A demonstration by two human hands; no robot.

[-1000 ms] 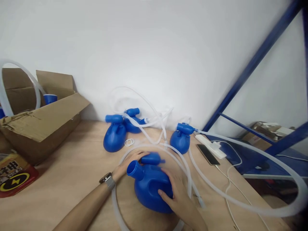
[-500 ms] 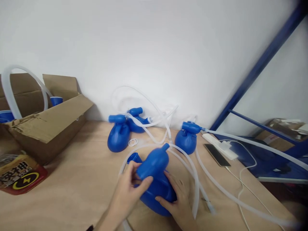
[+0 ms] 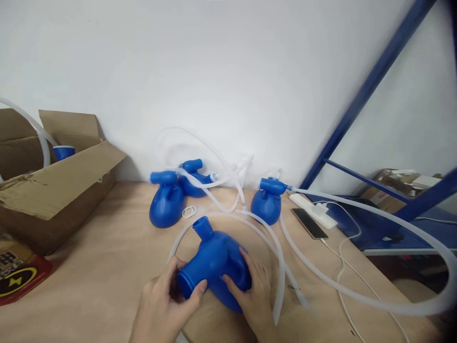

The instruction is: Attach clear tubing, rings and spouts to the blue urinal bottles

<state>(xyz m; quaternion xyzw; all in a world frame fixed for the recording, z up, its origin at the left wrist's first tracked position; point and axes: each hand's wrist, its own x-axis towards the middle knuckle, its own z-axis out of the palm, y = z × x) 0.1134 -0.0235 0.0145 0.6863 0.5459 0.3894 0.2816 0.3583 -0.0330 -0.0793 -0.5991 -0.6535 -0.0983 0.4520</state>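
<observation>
Both my hands are on a blue plastic urinal bottle (image 3: 214, 259) above the table. Its wide round mouth points down and left towards me, and a shorter ribbed neck (image 3: 203, 227) sticks up at its back. My left hand (image 3: 166, 297) grips the rim of the wide mouth, thumb on top, fingers partly hidden. Around the handle side of the body my right hand (image 3: 252, 293) is closed, thumb in front. A clear hose (image 3: 280, 267) curves behind and to the right of the bottle. White rings (image 3: 189, 212) lie behind it.
Several similar blue bottles with hoses stand by the wall, including a left bottle (image 3: 166, 207) and a right bottle (image 3: 267, 207). A cardboard box (image 3: 71, 186) and red-labelled container (image 3: 24, 281) are at left. A phone (image 3: 309, 223), power strip (image 3: 314, 209) and cables lie right, near a blue frame (image 3: 357, 109).
The bottle has turned in my hands: its wide mouth now faces nearer to me, and its narrow tip no longer shows. The camera view has swung slightly right.
</observation>
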